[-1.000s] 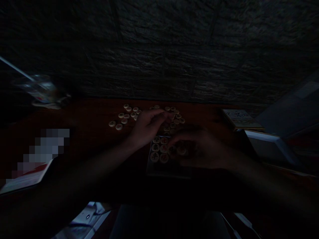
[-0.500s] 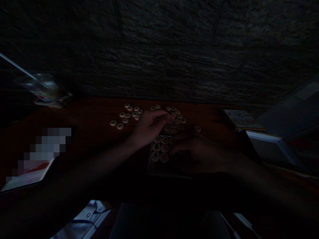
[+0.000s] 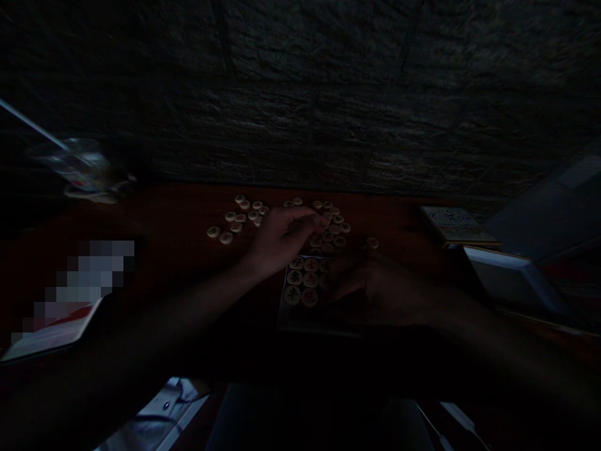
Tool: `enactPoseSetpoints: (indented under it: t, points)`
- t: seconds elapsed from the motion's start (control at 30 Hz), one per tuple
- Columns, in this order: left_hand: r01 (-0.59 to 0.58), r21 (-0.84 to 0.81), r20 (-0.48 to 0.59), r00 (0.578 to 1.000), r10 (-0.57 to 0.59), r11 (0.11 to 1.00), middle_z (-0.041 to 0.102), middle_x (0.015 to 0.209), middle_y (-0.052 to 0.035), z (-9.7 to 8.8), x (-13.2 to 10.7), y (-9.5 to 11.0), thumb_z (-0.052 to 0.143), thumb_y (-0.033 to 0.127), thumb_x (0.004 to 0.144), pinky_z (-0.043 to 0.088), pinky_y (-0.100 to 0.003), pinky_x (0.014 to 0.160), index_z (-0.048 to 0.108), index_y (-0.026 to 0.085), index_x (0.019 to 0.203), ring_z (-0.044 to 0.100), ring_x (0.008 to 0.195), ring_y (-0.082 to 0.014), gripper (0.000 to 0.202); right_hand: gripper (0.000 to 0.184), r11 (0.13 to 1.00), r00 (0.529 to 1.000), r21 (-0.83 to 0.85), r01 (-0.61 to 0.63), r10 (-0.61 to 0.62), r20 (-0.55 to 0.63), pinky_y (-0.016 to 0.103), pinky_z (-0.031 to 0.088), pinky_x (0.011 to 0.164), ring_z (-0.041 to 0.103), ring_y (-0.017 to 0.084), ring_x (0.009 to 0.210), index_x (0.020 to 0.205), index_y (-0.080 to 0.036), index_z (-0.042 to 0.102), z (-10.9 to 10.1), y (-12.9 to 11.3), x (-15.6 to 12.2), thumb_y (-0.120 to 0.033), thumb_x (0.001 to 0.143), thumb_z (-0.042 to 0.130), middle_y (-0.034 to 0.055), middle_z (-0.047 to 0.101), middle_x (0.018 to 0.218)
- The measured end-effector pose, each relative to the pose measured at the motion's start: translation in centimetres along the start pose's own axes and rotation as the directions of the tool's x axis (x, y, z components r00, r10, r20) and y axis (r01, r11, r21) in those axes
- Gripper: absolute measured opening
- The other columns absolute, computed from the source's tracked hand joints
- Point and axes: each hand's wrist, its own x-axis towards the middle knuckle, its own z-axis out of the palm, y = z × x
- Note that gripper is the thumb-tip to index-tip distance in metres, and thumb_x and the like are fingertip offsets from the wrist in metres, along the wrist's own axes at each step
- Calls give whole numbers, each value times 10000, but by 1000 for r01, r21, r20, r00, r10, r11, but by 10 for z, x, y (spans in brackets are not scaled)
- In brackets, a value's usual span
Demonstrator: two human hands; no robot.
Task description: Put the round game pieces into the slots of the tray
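Round wooden xiangqi pieces (image 3: 226, 238) with red and black characters lie loose on the dark wooden table. Over them reaches my left hand (image 3: 284, 235), thumb and index finger closed together at the cluster of pieces (image 3: 333, 229) on the right. Whatever is between those fingertips is too dim to make out. A shallow tray (image 3: 287, 318) nearer me holds flat rows of pieces (image 3: 310, 280). Above the tray's right side hovers my right hand (image 3: 380, 285), with thumb and fingers apart; it hides part of the rows.
A flat box with writing (image 3: 453, 224) and an open box lid or tray (image 3: 511, 282) lie at the right. A clear cup with a straw (image 3: 87, 169) stands back left, and a partly pixelated flat object (image 3: 56, 338) lies front left. Behind the table rises a stone wall (image 3: 300, 113).
My right hand's fingers have shifted slightly and spread apart over the tray. My left hand stays almost where it was at the loose pieces.
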Motion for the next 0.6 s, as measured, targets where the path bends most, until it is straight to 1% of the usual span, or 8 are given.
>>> enactPoseSetpoints:
  t: [0.1,0.23,0.3,0.43,0.53,0.6]
  points:
    - [-11,-2,3,1000,11,1000,819,900,-48,0,0,-1,600,284,981,571,-307,770,813,206,924,754,848,-177,234,118,1000,1000,-28,8,-8,14,306,434,736,637,136,775,808,-232,805,0,-1,0,-140,874,774,-31,695,779]
    - [-12,28,4,1000,12,1000,819,892,-45,-1,0,-2,594,300,984,571,-305,766,813,210,920,753,842,-179,246,124,998,1000,-55,9,-8,14,308,432,745,644,143,794,832,-246,818,0,-2,1,-139,878,776,-29,694,780]
    - [-10,32,2,1000,9,999,821,896,-44,-1,0,-2,599,310,987,570,-302,773,813,211,921,755,848,-179,245,123,998,1000,-57,24,-23,5,305,431,741,653,142,802,861,-256,823,0,-1,0,-149,891,771,-29,710,801]
    - [-7,2,0,1000,7,1000,822,900,-50,0,0,-1,603,314,983,580,-303,782,810,204,920,766,866,-188,243,138,998,999,-60,31,-32,-14,300,446,781,679,147,861,945,-269,829,1,0,0,-152,901,769,-24,758,879]
    - [-1,0,-3,1000,1,1000,823,896,-54,0,1,0,596,311,980,592,-309,786,807,200,913,772,870,-196,247,132,999,999,-28,34,-35,-39,281,463,752,677,138,818,943,-261,828,1,-2,0,-152,887,780,-25,761,853]
    - [-3,-10,-7,1000,3,1000,823,890,-58,-2,1,0,595,319,981,597,-304,776,804,197,911,772,855,-193,253,140,999,996,16,47,-45,-82,268,474,715,673,129,762,941,-262,827,-1,-3,1,-150,864,793,-32,752,805]
